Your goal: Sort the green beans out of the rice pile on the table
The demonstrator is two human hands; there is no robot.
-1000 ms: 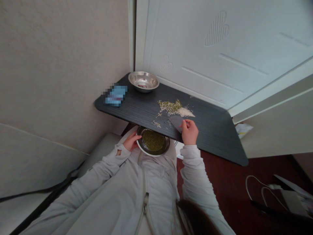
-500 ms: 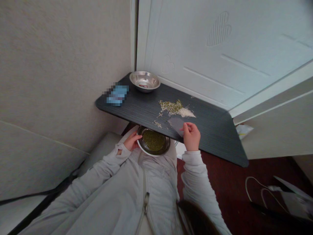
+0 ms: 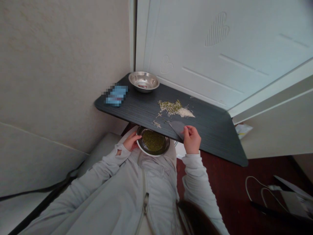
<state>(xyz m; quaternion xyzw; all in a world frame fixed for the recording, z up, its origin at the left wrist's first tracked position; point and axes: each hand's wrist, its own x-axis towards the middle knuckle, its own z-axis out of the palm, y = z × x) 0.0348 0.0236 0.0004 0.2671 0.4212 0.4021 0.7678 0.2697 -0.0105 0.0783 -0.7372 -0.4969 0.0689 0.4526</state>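
My left hand (image 3: 131,141) grips the left rim of a metal bowl (image 3: 166,144), thumb over the edge, at my lap below the table's near edge. Small green beans (image 3: 153,141), like mung beans, cover its bottom. Between the thumb and fingers of my right hand (image 3: 192,140) is a thin, translucent rounded scraper (image 3: 177,126), held low over the tabletop by the near edge. Just beyond it lies a pile of white rice (image 3: 185,112) with green beans (image 3: 176,105) mixed in on its left. A few stray grains (image 3: 156,124) lie nearer the edge.
The dark table (image 3: 212,130) stands against a white door (image 3: 186,42). At its back left are a second metal bowl (image 3: 144,78) with a label inside and a blurred blue item (image 3: 116,96). A white cable (image 3: 253,178) lies at the lower right.
My right hand has moved slightly toward me, and the scraper has tilted and drawn a little closer to the table's near edge. My left hand and the bowl look unchanged.
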